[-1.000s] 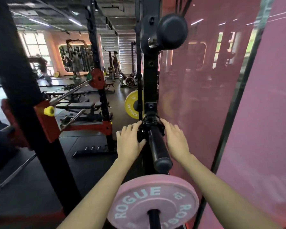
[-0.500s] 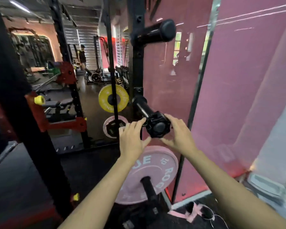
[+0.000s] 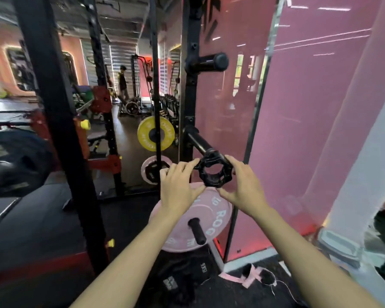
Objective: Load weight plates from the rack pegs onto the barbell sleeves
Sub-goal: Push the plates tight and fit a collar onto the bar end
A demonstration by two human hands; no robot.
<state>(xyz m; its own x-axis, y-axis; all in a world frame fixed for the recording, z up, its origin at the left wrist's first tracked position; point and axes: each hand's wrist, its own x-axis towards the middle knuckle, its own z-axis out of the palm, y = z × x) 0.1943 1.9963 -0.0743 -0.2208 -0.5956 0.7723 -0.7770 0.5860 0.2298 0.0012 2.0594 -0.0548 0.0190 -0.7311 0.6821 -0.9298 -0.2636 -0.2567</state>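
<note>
The black collar (image 3: 215, 172) has been drawn off the end of the middle peg (image 3: 199, 143) since half a second ago and is pinched between the left hand (image 3: 178, 185) and right hand (image 3: 242, 185). The pink plate (image 3: 193, 221) sits on the lower peg (image 3: 197, 231). If the grip slackens, the collar could be dropped onto that plate; its clamp state seems unclear.

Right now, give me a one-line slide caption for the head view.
Both hands, left hand and right hand, hold a black collar just off the peg, above a pink plate.
</note>
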